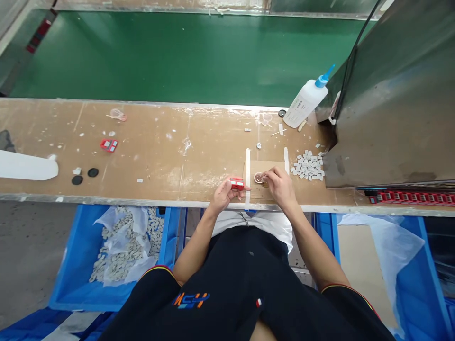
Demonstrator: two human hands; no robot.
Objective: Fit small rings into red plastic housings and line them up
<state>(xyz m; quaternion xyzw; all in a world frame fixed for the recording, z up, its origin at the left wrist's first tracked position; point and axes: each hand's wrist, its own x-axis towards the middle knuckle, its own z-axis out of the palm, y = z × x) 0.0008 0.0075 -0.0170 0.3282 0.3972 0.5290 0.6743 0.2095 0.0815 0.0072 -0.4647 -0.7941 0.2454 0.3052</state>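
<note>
My left hand [223, 193] is closed around a small red plastic piece [237, 184] with pale rectangles on its face. Just right of it, my right hand [280, 185] reaches over a small round dish [259, 177] on the bench. Thumb and forefinger are pinched together at the dish's right edge; whatever is between them is too small to make out. Under the dish lies a cardboard sheet [268, 166] with a white tape strip [248, 175] on its left. A pile of small grey-white pieces [308, 166] lies to the right of my right hand.
A white bottle with blue nozzle [306, 103] leans at the back right, beside a metal box [394, 104]. A row of red pieces [415, 198] lies at the right edge. Another red piece [109, 145] and black discs [93, 172] lie left. Blue crates [67, 270] stand below; a green belt [192, 57] runs behind.
</note>
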